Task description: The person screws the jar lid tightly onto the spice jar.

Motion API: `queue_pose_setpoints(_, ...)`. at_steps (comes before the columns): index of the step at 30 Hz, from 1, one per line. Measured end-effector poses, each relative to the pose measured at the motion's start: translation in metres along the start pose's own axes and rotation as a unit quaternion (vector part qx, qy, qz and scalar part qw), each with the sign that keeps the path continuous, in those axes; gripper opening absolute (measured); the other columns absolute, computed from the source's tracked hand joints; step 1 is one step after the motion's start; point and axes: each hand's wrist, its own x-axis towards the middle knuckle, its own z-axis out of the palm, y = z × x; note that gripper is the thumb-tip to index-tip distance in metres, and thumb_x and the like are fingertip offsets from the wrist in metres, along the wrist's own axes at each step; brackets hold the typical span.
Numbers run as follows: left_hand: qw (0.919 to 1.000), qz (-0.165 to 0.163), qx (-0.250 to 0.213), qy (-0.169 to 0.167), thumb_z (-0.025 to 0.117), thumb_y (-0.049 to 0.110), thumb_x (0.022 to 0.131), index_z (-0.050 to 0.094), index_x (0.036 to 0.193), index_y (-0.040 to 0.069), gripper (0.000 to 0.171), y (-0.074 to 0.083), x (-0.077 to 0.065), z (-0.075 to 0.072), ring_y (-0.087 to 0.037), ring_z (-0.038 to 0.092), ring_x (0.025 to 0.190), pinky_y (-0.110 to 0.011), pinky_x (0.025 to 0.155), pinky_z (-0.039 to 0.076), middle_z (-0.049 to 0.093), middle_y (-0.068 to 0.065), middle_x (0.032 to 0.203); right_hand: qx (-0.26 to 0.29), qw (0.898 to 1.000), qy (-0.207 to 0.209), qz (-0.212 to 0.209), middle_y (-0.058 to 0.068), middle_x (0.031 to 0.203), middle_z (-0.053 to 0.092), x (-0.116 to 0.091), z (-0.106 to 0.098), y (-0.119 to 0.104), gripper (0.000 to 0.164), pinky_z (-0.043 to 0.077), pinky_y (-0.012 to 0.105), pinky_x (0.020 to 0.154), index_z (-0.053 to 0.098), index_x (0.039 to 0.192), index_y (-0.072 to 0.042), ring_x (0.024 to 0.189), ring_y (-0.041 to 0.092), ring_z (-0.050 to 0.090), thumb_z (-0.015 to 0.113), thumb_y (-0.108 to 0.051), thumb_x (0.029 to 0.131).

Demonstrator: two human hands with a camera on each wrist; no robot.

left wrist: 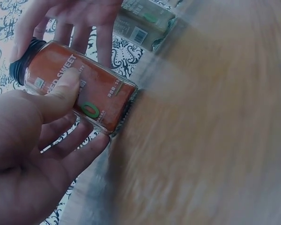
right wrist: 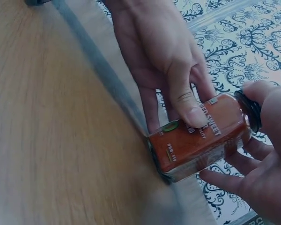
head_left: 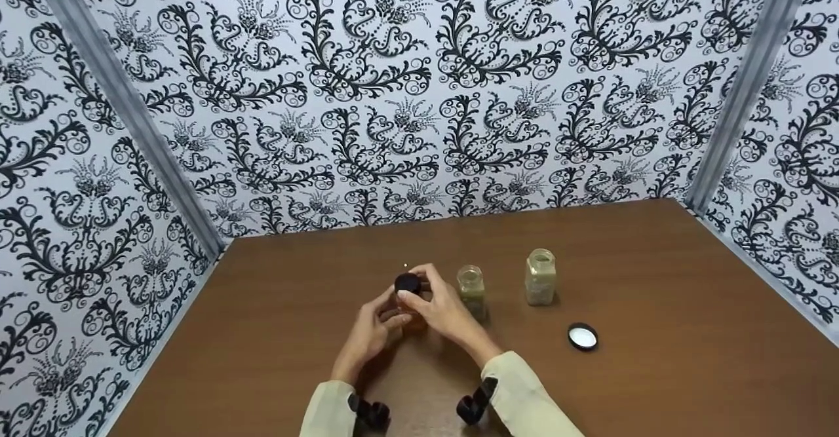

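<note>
A glass spice jar of red-orange powder (left wrist: 105, 84) with a printed label stands upright on the table, its base right at the tabletop. My left hand (head_left: 371, 332) grips its body, the thumb laid across the label in both wrist views. From the other side my right hand (head_left: 447, 309) holds the jar's black lid (head_left: 408, 284) between thumb and fingers. The lid sits on the jar's neck.
Just right of my right hand stands a lidless jar of greenish contents (head_left: 472, 293). Farther right is another lidless jar with pale contents (head_left: 541, 283). A black lid (head_left: 583, 337) lies with its white inside up on the brown table (head_left: 668, 273). Patterned walls (head_left: 419, 96) enclose the table.
</note>
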Motion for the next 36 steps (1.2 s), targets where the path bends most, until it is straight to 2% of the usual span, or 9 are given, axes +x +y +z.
queue_pose_setpoints(5,0.9996,-0.007,-0.028,-0.001,0.067,0.003,0.092,0.041,0.148,-0.005,0.062,-0.001,-0.001,-0.001,-0.037,0.065,0.117,-0.026,0.096,0.055,0.059,-0.031,0.134,0.04,0.999,0.011,0.008,0.023,0.123,0.065,-0.001,0.002,-0.001,0.038,0.055,0.045,0.1,0.053,0.122,-0.004,0.117,0.034,0.064,0.07,-0.023,0.095)
queue_pose_setpoints(9,0.9997,-0.01,-0.019,0.006,0.068,0.002,0.091,0.043,0.147,-0.005,0.061,0.0,-0.002,-0.003,-0.038,0.065,0.117,-0.027,0.096,0.056,0.059,-0.031,0.134,0.067,0.997,0.018,0.024,0.025,0.126,0.064,-0.001,0.004,-0.003,0.042,0.053,0.045,0.102,0.053,0.126,-0.001,0.119,0.036,0.064,0.072,-0.02,0.093)
queue_pose_setpoints(15,0.9995,-0.022,-0.023,-0.004,0.067,0.001,0.092,0.039,0.15,-0.002,0.065,0.003,-0.002,-0.003,-0.04,0.064,0.119,-0.029,0.096,0.056,0.057,-0.031,0.137,0.027,0.997,0.042,0.063,0.02,0.131,0.064,-0.002,0.005,-0.015,0.054,0.051,0.047,0.104,0.053,0.134,-0.004,0.121,0.033,0.062,0.074,-0.029,0.091)
queue_pose_setpoints(19,0.9992,-0.028,-0.025,-0.012,0.069,0.004,0.091,0.033,0.155,0.002,0.073,0.008,-0.003,-0.005,-0.04,0.063,0.122,-0.028,0.096,0.056,0.054,-0.029,0.141,0.019,0.996,0.058,0.068,0.019,0.133,0.064,-0.003,0.002,-0.026,0.05,0.048,0.047,0.108,0.056,0.131,-0.005,0.124,0.033,0.061,0.072,-0.031,0.092)
queue_pose_setpoints(22,0.9992,-0.025,-0.03,-0.007,0.072,0.007,0.091,0.034,0.154,0.001,0.074,0.015,-0.003,-0.006,-0.042,0.06,0.125,-0.033,0.1,0.054,0.052,-0.028,0.144,0.021,0.995,0.068,0.07,0.018,0.138,0.061,-0.004,-0.006,-0.037,0.046,0.043,0.051,0.113,0.058,0.131,-0.007,0.131,0.035,0.056,0.071,-0.03,0.093)
queue_pose_setpoints(25,0.9994,-0.022,-0.025,0.009,0.073,0.01,0.09,0.039,0.151,0.001,0.07,0.025,-0.001,-0.007,-0.044,0.055,0.13,-0.045,0.107,0.049,0.052,-0.029,0.144,-0.018,0.993,0.084,0.081,0.014,0.142,0.058,-0.004,-0.02,-0.051,0.046,0.044,0.055,0.11,0.059,0.133,-0.016,0.13,0.036,0.056,0.071,-0.035,0.092)
queue_pose_setpoints(28,0.9992,-0.019,0.007,0.036,0.074,0.011,0.09,0.044,0.149,0.004,0.067,0.036,0.003,-0.006,-0.043,0.051,0.135,-0.055,0.111,0.042,0.054,-0.027,0.144,-0.056,0.992,0.083,0.082,0.01,0.147,0.055,-0.002,-0.037,-0.066,0.047,0.044,0.055,0.11,0.058,0.135,-0.022,0.133,0.034,0.053,0.07,-0.039,0.092)
queue_pose_setpoints(32,0.9939,0.006,0.064,0.089,0.076,0.013,0.089,0.05,0.147,0.009,0.064,0.058,0.005,-0.001,-0.037,0.052,0.136,-0.056,0.114,0.04,0.061,-0.018,0.139,-0.104,0.992,0.054,0.049,0.008,0.146,0.055,0.001,-0.06,-0.078,0.047,0.04,0.054,0.114,0.057,0.135,-0.02,0.137,0.031,0.05,0.069,-0.037,0.093)
queue_pose_setpoints(36,0.9815,0.033,0.117,0.148,0.078,0.016,0.087,0.055,0.143,0.013,0.061,0.081,0.001,0.009,-0.03,0.057,0.131,-0.051,0.114,0.042,0.067,-0.01,0.131,-0.169,0.985,0.028,0.025,0.006,0.145,0.054,0.0,-0.079,-0.079,0.048,0.04,0.053,0.115,0.057,0.136,-0.018,0.136,0.031,0.05,0.069,-0.037,0.093)
